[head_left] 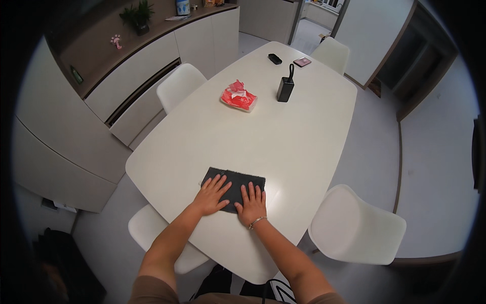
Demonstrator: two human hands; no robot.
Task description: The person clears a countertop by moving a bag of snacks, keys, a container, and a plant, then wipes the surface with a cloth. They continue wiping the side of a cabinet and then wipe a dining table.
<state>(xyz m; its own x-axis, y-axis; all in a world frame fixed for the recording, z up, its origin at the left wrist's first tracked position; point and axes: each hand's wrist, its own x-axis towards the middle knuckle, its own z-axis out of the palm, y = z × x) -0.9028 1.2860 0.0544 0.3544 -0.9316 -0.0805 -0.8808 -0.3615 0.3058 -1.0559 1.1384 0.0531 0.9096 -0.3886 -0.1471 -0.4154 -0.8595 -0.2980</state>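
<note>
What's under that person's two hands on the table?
A dark folded cloth lies flat beneath the left hand and right hand. Its near edge is covered by them.

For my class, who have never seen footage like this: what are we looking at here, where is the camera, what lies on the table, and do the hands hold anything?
There is no machine here. A person wears a wide-angle camera on the head, looking down, so the round picture bends straight edges near its rim. The two forearms coming in from the bottom are that person's own. The left hand and the right hand both lie flat, fingers spread, on a dark grey cloth near the edge of a white table. Neither hand grips anything; they press on the cloth. Farther away on the table are a red tissue pack, an upright black box-shaped thing with a strap, a small black thing and a small pinkish flat thing. White chairs stand around.
</note>
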